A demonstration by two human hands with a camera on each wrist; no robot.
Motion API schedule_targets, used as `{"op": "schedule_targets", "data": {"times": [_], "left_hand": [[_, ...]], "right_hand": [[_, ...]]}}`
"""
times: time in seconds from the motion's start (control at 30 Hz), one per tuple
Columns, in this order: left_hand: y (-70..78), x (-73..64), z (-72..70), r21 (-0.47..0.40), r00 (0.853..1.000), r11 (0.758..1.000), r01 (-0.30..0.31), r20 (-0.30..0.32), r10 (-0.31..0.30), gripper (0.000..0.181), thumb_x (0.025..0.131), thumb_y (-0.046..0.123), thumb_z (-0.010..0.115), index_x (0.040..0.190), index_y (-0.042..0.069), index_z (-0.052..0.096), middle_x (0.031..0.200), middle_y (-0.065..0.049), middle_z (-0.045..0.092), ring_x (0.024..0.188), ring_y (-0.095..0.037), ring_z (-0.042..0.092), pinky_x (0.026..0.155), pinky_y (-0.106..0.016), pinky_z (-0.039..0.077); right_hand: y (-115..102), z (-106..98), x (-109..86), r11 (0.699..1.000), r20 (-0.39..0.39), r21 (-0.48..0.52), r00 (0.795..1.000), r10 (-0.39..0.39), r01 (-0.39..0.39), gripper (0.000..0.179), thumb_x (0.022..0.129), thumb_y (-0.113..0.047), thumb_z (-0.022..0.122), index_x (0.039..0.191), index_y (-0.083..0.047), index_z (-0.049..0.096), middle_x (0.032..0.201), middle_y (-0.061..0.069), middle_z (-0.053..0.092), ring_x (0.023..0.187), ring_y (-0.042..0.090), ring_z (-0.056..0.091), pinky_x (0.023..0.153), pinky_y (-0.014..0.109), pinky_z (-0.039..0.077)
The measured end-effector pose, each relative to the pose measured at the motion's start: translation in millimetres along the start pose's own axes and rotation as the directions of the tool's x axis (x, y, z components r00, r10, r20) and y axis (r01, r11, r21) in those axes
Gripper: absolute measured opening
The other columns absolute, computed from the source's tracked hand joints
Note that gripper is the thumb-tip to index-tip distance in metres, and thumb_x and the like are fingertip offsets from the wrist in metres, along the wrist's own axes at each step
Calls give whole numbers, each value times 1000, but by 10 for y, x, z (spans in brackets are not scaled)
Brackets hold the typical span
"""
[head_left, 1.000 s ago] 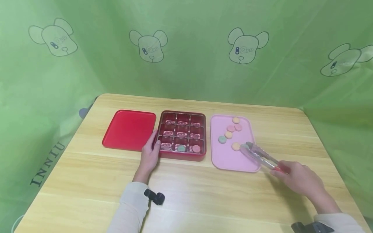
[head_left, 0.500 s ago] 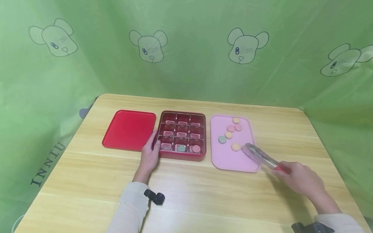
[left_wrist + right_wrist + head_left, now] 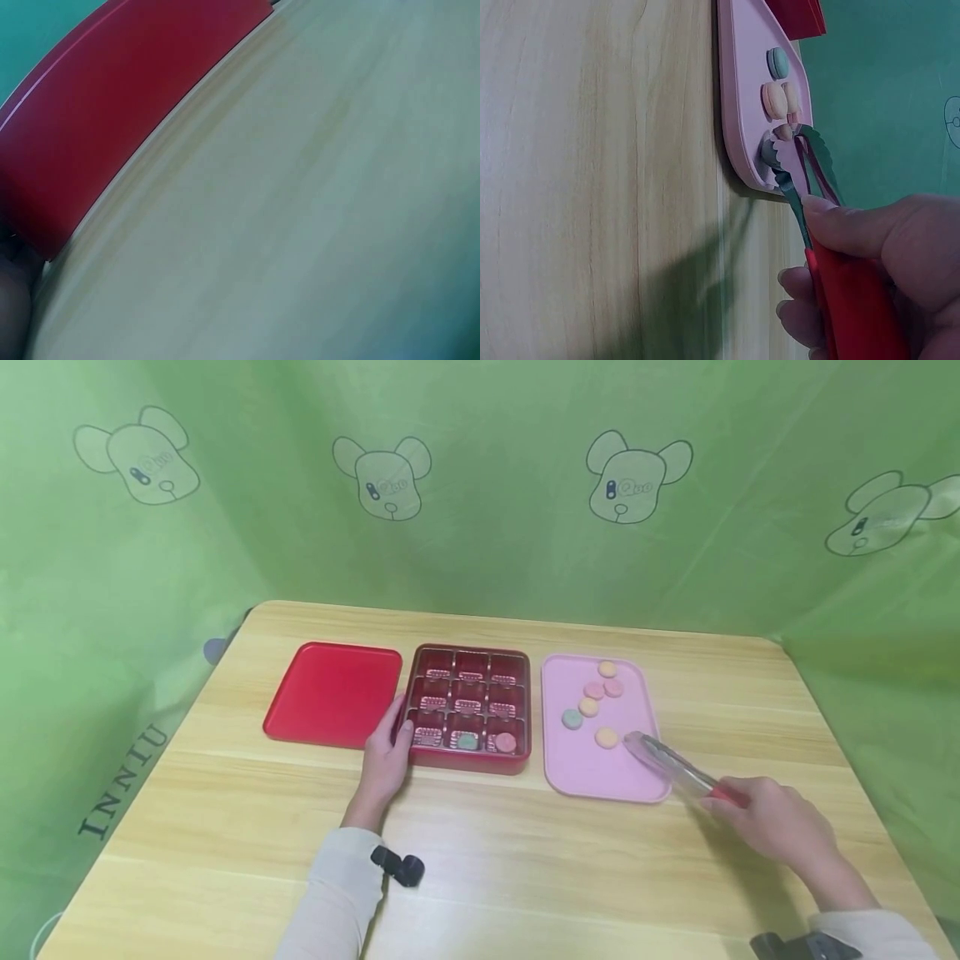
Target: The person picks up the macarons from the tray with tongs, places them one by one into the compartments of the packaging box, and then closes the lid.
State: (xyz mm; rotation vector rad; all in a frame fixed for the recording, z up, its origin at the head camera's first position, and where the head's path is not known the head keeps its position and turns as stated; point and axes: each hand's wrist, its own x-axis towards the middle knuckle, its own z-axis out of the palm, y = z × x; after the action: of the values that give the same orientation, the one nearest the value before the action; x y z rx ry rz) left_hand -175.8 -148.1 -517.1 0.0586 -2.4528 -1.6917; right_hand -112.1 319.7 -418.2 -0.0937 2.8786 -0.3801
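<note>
Red box (image 3: pixel 472 762) and red lid (image 3: pixel 337 697) sit side by side on our wooden surface (image 3: pixel 480 877), a narrow gap between their edges. Our left grip (image 3: pixel 385 767) rests at the box's near left corner, its visible fingers straight along the side. Of nine compartments, the near middle one holds a green cookie (image 3: pixel 467 742) and the near right one a pink cookie (image 3: pixel 506 743). A slim strip of wood parts the box from our pink tray (image 3: pixel 588 777), where we count six cookies (image 3: pixel 607 738), the farthest close to the rim. Our right grip (image 3: pixel 776 821) is curled round the red handle of the tongs (image 3: pixel 693 777), which cross the tray's right edge; the right wrist view shows their arms spread, and whether anything sits between the tips we cannot tell. We have broad stretches of wood for moving, on the near side and right of the tray.
</note>
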Motion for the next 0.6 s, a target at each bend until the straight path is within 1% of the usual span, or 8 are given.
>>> {"op": "schedule_targets", "data": {"times": [0.1,0.27,0.33,0.5,0.6], "left_hand": [[-3,3,4,4,1000,1000,2,-2,-2,51,98,23,42,148,15,32,150,-9,35,139,-27,30,115,-45,26],[-4,3,7,3,1000,1000,-1,-4,1,51,98,22,42,148,13,32,150,-9,35,139,-28,30,114,-46,26],[-5,1,7,3,1000,1000,-2,-3,2,51,98,21,43,148,13,32,150,-10,35,139,-29,30,114,-46,26],[-11,3,8,-2,1000,1000,-3,0,3,51,98,21,43,148,13,32,150,-11,35,139,-29,30,114,-46,26],[-24,12,9,-2,1000,1000,-1,-2,1,51,98,22,43,148,14,32,150,-9,36,139,-28,30,114,-45,26]], "right_hand": [[-4,-11,-3,1000,0,-2,1000,1,-1,47,90,-44,58,115,-5,65,67,-3,58,57,15,45,47,29,35],[-26,-25,0,1000,-12,8,1000,-7,7,48,90,-43,58,117,-3,64,61,-2,53,54,16,42,45,29,34],[-43,-41,11,1000,-19,13,1000,-15,16,45,90,-42,58,115,-5,65,59,-2,50,52,16,41,45,29,33],[-118,-100,62,999,-38,15,998,-44,45,37,91,-40,58,106,-9,69,59,-4,51,52,15,42,45,29,33],[-201,-136,102,998,-48,11,997,-55,56,34,90,-39,60,106,-9,69,58,-4,50,52,15,41,45,29,33]]}}
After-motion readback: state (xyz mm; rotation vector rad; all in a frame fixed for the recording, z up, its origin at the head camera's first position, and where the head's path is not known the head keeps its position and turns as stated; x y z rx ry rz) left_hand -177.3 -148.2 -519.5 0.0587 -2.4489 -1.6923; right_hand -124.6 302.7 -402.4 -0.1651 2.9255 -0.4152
